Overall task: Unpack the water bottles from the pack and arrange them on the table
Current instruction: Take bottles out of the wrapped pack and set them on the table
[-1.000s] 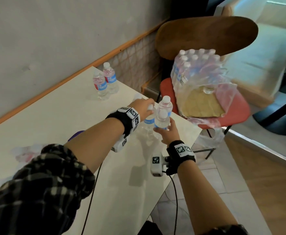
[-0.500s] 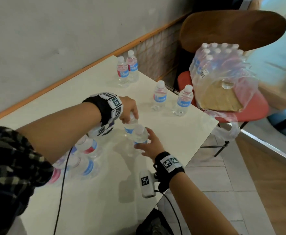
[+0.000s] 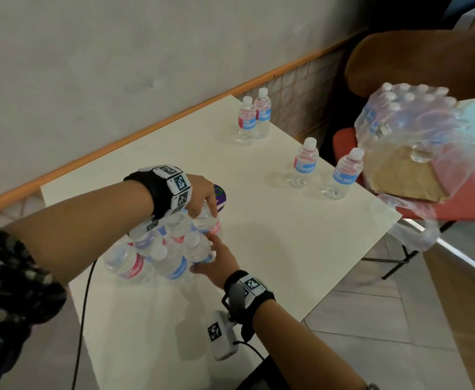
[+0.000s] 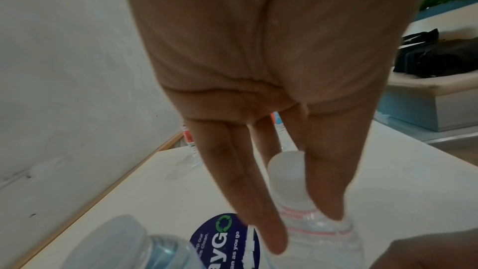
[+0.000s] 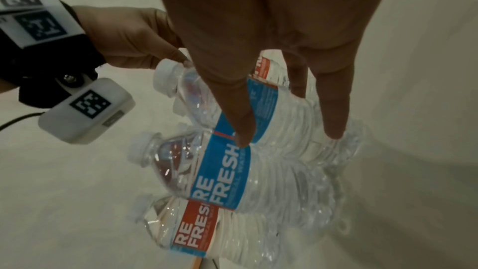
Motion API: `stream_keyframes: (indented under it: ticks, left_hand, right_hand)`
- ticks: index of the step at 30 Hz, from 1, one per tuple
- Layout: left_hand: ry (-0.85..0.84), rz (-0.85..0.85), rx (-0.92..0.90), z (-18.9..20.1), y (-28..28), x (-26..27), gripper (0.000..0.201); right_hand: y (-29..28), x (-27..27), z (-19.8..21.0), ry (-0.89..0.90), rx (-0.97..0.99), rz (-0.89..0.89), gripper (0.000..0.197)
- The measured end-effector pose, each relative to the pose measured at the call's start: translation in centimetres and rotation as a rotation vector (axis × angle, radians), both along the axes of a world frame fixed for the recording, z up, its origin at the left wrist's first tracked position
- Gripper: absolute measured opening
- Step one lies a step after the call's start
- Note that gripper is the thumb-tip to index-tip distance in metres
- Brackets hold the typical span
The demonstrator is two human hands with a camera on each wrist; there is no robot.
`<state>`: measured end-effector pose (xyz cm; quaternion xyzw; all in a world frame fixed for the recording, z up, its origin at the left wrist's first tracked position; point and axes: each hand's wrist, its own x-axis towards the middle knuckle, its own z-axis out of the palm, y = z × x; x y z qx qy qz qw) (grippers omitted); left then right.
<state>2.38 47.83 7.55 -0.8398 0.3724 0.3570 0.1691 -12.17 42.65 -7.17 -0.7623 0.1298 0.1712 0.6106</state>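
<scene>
1. Pale wall with an orange rail behind; white desk carries the work.
2. Left hand comes down from above on 1 bottle at the far side of the near cluster. In the left wrist view its fingers sit either side of the white cap: grip pinched on the neck.
3. Right hand lies against the near bottle. In the right wrist view its fingers run straight along the blue label: grip apart, pressing, not clamped.
4. Cluster bottles stand touching; exact count unclear under the forearm.
5. Farther off, 2 bottles stand near the desk's right edge, 2 more at the far end by the wall.
6. Pack sits on a red chair just beside the desk, wrap torn, caps showing inside.
7. Judgement: step is setting this pair into the cluster. Seat each base flat, nudge sideways until touching, release gently; a hard push could topple neighbours.
</scene>
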Motion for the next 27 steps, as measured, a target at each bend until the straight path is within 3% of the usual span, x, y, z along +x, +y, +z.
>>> stream_keyframes:
  ticks: [3, 6, 12, 14, 18, 21, 27]
  left_hand:
    - [-0.021, -0.038, 0.03, 0.5, -1.2, -0.3, 0.064]
    - [-0.036, 0.014, -0.052, 0.4, -3.2, 0.1, 0.074]
    - [-0.086, 0.188, -0.344, -1.6, -10.7, 1.4, 0.07]
    - [-0.114, 0.231, -0.448, -2.4, -13.5, 1.9, 0.078]
    - [-0.175, 0.343, -0.655, -3.1, -18.3, 2.8, 0.085]
    - [-0.166, 0.354, -0.703, -3.6, -21.1, 3.9, 0.085]
    - [-0.134, 0.359, -0.709, -3.5, -24.1, 5.4, 0.087]
  right_hand:
    - [-1.5, 0.0, -0.4, 0.016, -0.012, 0.03, 0.079]
    - [-5.6, 0.4, 0.0, 0.049, -0.043, -0.007, 0.072]
    - [-15.7, 2.2, 1.1, 0.09, 0.052, -0.306, 0.061]
    - [-18.8, 3.2, 1.4, 0.094, 0.076, -0.422, 0.067]
    - [-25.0, 4.8, 2.0, 0.03, 0.03, -0.793, 0.102]
    - [-28.9, 5.5, 3.1, 0.001, -0.032, -0.972, 0.107]
    - [-31.9, 8.0, 2.2, -0.12, -0.009, -0.835, 0.105]
